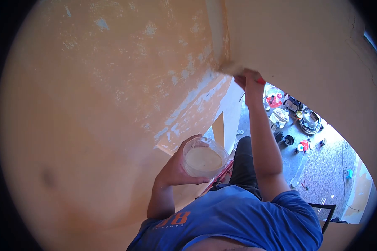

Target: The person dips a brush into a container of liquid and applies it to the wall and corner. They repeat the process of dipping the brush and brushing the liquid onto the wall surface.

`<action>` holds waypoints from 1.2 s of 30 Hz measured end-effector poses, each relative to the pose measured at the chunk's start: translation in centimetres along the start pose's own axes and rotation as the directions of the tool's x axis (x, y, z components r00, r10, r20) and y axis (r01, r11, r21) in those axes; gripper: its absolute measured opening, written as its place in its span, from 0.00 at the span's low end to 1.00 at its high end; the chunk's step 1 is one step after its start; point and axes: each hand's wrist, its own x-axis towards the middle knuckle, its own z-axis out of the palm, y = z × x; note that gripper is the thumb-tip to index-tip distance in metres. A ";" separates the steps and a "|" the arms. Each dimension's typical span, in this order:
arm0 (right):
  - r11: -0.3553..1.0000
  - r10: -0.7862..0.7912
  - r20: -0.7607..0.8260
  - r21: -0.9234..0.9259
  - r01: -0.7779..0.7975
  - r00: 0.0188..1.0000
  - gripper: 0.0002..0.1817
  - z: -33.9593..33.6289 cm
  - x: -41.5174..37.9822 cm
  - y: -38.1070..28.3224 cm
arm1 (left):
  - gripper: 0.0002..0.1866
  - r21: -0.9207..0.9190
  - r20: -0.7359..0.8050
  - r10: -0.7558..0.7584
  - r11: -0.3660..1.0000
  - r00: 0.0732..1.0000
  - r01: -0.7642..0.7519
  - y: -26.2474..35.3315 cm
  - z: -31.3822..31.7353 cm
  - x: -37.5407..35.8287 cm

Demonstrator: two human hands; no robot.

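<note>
My left hand is wrapped around a clear plastic tub, held in front of my chest. Off-white paint lies inside it, and pale smears coat its walls. My right hand reaches up and grips a paintbrush, whose red handle end pokes out beside the wrist. The bristles, a little blurred, are at the corner where the patchy wall meets the smooth beige surface. Whether the bristle tips press on the corner is hard to see.
Far below, the floor holds a black bucket, a white bag, tools and several containers. Red metal shows beside my leg, and a black metal frame stands at lower right. The beige surface's edge slants down to the right.
</note>
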 end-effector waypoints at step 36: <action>0.878 -0.162 0.184 0.475 0.057 0.970 0.12 3.8 2.8 -5.0 | 0.60 -0.033 -0.016 0.013 0.999 1.000 -0.014 -0.5 0.0 0.5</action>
